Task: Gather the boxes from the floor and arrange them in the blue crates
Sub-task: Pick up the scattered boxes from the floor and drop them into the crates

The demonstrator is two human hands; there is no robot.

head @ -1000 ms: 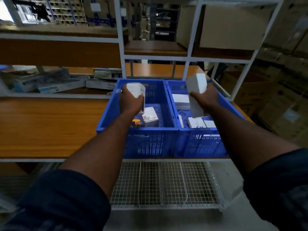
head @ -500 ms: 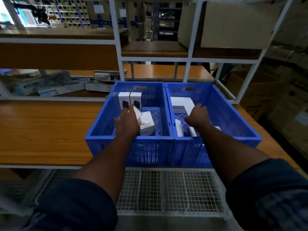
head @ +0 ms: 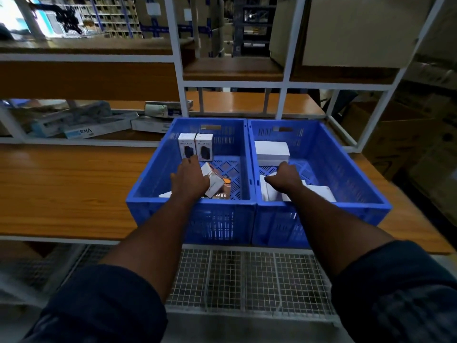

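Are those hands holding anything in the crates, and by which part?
Right hand curls over the top edge of a standing white box. Left hand lies against a tilted white box; whether it grips cannot be told.

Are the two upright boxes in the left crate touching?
Touching: head view shows the left upright box and right upright box flush side by side, no gap.

I lowered my left hand into the left crate and my right hand into the right crate from above them.
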